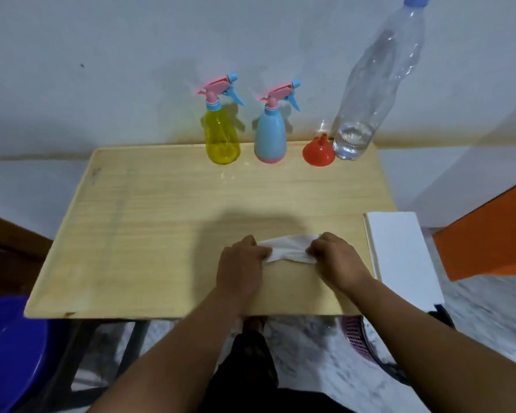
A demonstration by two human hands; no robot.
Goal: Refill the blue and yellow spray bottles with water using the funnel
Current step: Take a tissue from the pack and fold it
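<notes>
At the far edge of the wooden table (137, 234) stand a yellow spray bottle (222, 135) and a blue spray bottle (270, 135), both upright with pink and blue spray heads on. Right of them an orange funnel (318, 152) rests mouth down. Beside it is a tall clear water bottle (370, 84) with a blue cap and a little water at its bottom. Near the table's front, my left hand (240, 263) and my right hand (334, 256) each grip one end of a white tissue (289, 248) lying on the tabletop.
A white flat box (399, 257) lies at the table's right edge. An orange surface (489, 234) is farther right. A blue plastic tub (9, 350) sits on the floor at lower left, and a pink basket (356, 338) shows under the table's front right.
</notes>
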